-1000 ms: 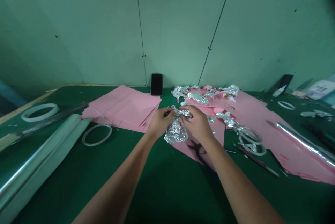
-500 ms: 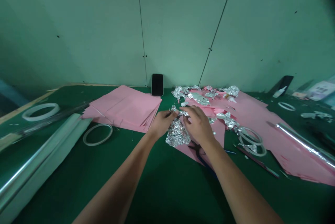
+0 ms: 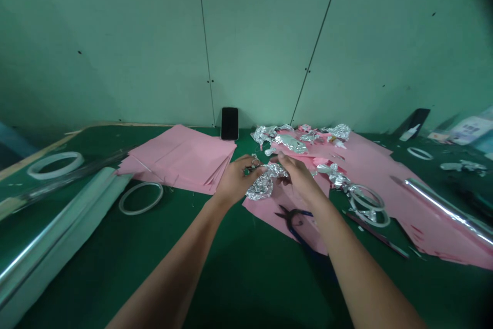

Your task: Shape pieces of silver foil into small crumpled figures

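Crumpled aluminium foil [image 3: 261, 187] is held up between both hands, just above pink paper. My left hand [image 3: 235, 180] pinches it from the left, with a small ring-like loop at the fingertips. On the other side, my right hand [image 3: 299, 175] closes on the foil's upper right end, its fingertips partly hidden. Below the hands, dark-jawed pliers [image 3: 295, 218] with blue handles lie on a pink sheet [image 3: 265, 211]. Behind the hands are more crumpled foil pieces [image 3: 290, 143].
At left lie a pink paper stack [image 3: 181, 157], a foil roll [image 3: 57, 231] and white rings [image 3: 141, 198]. A phone [image 3: 230, 123] leans on the wall. To the right are tweezers [image 3: 379, 235], foil-wrapped rings [image 3: 367, 200], more pink paper [image 3: 408, 216] and another foil roll [image 3: 447, 208].
The foil has turned from hanging downward to lying more sideways and bunched between the hands. My right hand has shifted slightly, and more of the pliers shows.
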Motion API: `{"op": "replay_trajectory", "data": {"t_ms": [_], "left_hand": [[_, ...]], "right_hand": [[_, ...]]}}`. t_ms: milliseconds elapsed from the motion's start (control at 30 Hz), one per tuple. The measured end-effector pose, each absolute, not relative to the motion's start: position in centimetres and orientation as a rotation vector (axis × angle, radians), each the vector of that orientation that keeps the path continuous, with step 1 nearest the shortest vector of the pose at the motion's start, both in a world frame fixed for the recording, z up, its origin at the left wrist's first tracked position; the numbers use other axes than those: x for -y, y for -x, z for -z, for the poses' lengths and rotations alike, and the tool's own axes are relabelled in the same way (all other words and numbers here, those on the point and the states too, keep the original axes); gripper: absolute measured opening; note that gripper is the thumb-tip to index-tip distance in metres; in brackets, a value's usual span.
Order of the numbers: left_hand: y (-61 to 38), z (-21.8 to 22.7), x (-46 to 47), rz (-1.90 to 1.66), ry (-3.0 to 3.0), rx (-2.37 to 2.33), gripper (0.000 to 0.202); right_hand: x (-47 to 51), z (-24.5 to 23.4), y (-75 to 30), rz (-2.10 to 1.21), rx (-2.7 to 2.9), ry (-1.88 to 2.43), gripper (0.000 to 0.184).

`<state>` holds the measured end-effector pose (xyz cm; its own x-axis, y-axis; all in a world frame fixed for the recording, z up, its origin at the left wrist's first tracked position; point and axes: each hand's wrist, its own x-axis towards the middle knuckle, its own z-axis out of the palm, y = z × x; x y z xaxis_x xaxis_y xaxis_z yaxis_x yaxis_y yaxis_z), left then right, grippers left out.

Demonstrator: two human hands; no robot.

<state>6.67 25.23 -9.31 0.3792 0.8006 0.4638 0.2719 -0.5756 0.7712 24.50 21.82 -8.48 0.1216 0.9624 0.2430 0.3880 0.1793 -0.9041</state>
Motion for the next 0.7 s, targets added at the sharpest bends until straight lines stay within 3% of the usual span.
{"op": "replay_trajectory", "data": {"t_ms": [167,333,533,700], "left_hand": [[-6.3,9.3,-25.4,-1.128,-2.344,-0.837,0.019],[-6.0,9.2,-25.5,-1.066,-2.553,-0.801,0.018],[-6.2,9.4,-25.3,-1.080,-2.357,-0.844,0.020],[-6.2,9.6,-25.4,-1.061,-2.155,-0.890,0.024]], "right_hand": [[-21.9,9.2,-25.1,-0.867,1.465,1.453,0.055],[-21.9,9.5,-25.4,-1.093,1.485,1.328,0.038],[-21.8,9.1,-25.0,-1.255,1.411,1.139,0.025],[-22.1,9.3,-24.9,-1.168,1.389,1.171,0.029]]}}
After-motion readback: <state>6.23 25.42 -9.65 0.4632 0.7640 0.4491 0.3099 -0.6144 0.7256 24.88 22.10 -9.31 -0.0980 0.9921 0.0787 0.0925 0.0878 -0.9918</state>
